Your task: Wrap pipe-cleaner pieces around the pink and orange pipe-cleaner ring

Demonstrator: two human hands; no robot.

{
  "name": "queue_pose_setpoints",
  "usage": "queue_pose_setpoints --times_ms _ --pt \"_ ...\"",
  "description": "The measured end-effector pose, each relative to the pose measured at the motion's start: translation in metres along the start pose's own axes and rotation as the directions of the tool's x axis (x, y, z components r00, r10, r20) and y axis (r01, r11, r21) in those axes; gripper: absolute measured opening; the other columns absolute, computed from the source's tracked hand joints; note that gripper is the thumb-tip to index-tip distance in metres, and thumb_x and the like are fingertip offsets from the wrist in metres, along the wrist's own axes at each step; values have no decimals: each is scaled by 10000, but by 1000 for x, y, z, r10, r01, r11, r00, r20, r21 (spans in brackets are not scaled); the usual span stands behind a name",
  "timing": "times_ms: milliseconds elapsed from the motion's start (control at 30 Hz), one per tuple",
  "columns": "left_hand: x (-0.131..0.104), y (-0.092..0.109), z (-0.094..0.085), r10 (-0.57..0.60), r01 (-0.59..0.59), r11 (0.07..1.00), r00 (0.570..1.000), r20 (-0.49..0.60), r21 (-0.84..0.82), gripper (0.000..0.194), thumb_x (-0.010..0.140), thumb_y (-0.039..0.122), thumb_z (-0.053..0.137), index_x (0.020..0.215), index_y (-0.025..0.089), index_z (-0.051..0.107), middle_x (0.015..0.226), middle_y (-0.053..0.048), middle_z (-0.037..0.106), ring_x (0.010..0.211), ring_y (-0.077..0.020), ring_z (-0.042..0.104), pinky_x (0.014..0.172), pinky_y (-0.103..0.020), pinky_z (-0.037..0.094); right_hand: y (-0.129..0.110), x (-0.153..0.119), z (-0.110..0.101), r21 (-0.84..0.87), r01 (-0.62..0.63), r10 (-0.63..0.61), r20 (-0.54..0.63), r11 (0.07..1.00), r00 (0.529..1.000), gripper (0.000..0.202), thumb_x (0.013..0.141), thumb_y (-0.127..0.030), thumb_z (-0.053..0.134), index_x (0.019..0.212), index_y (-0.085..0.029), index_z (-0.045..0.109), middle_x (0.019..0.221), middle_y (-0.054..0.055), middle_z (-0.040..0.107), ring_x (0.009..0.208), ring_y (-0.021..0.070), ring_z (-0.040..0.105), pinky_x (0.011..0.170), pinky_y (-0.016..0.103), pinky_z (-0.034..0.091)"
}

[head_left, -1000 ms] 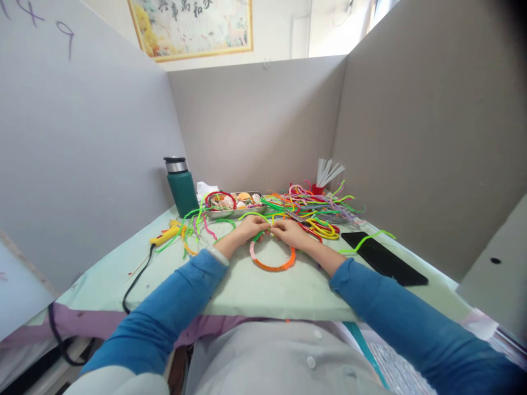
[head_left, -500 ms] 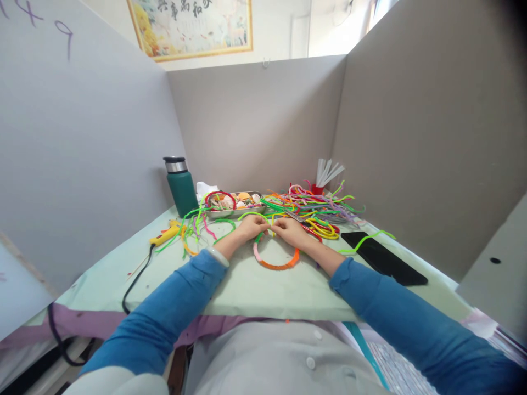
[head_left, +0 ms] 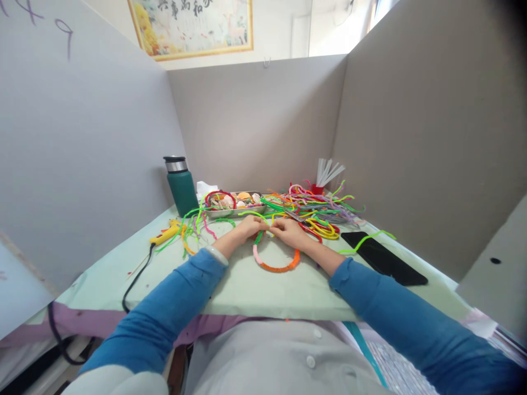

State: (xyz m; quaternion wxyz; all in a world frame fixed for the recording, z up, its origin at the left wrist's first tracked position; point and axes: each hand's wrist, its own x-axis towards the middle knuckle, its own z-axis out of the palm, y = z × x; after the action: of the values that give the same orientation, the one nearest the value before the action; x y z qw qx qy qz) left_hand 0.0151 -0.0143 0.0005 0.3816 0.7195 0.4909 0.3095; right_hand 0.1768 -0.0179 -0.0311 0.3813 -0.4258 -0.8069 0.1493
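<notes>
A ring wrapped in orange, pink and green pipe cleaner [head_left: 279, 269] hangs or rests just below my hands, its top between them. My left hand [head_left: 251, 226] pinches the ring's upper left, by the green stretch. Close beside it my right hand [head_left: 289, 230] is closed with fingertips on a yellow-green pipe cleaner [head_left: 254, 214] at the top of the ring. The loose end of that pipe cleaner arches out to the left above my left hand. Fingers partly hide the spot where the strand meets the ring.
Behind lie a metal tray [head_left: 247, 210] of shells, a heap of pipe cleaners [head_left: 317, 203] and scissors [head_left: 294, 216]. A green bottle [head_left: 181, 189] and yellow glue gun [head_left: 167, 233] stand left. A black phone [head_left: 382, 258] lies right, near a red cup [head_left: 317, 190] of white sticks.
Both hands stay at the top of the ring with only slight finger shifts. The left hand has moved a little.
</notes>
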Motion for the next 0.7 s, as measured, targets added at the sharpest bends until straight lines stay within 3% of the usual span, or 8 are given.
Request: queue_pose_setpoints --times_ms 133,333,700 --pt "5 -5 3 111 -99 987 990 -90 123 211 636 316 576 629 105 570 509 15 488 421 -53 375 406 -191 266 7 4 2 110 -89 91 -13 990 996 302 732 -410 470 656 -136 571 569 -4 526 514 85 407 478 201 274" --pt "14 -11 3 337 -261 910 917 -212 322 204 641 317 580 701 123 595 689 -23 595 605 -96 496 552 -201 369 9 5 4 346 -204 213 12 916 977 314 686 -443 517 653 -132 545 497 -31 456 419 58 343 403 191 256" --pt "13 -11 3 501 -362 788 847 -178 498 177 708 266 524 765 143 637 729 -22 626 622 -94 500 590 -202 359 7 6 0 546 -281 269 103 790 958 306 644 -433 577 680 -132 535 495 -44 453 366 32 305 343 178 189"
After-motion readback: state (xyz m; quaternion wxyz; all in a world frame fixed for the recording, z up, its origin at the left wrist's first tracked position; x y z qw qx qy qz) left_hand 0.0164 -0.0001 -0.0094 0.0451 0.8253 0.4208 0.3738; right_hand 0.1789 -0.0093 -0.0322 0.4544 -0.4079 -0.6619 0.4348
